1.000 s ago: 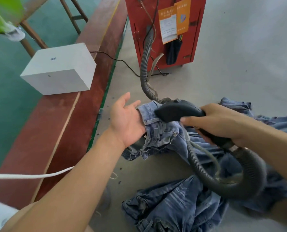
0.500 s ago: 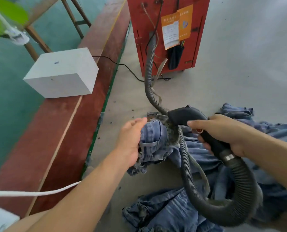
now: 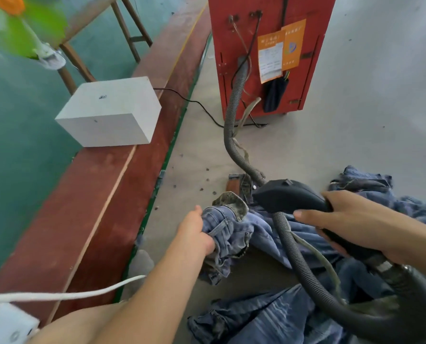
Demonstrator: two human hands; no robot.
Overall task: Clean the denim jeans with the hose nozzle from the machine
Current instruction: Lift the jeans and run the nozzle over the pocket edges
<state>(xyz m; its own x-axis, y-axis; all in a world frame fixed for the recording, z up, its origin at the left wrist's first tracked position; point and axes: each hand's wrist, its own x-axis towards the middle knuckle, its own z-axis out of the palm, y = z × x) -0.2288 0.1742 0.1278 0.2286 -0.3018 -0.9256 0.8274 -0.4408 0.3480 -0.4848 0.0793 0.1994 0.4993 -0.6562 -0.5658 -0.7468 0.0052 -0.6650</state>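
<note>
**Denim bunched in one hand, nozzle gripped in the other**

Denim jeans [image 3: 234,234] lie in a crumpled heap on the grey concrete floor [image 3: 356,120], toward its near right part. The left hand [image 3: 197,234] grips a bunched fold of the jeans, fingers curled into the cloth, lifting that fold slightly above the rest of the heap. The right hand [image 3: 351,219] wraps around the handle of the black hose nozzle [image 3: 289,197], thumb stretched along its near side; the nozzle's blunt front end sits just beside the gripped fold, though whether it touches the cloth cannot be told. A grey ribbed hose [image 3: 234,115] runs from the red machine [image 3: 269,18] at the far side of the floor, curves across the jeans and loops back up to the nozzle's rear. On the reddish-brown board [image 3: 102,194] along the floor's left edge rests a white box [image 3: 107,112]. A white cable [image 3: 58,295] crosses the board's near end.
</note>
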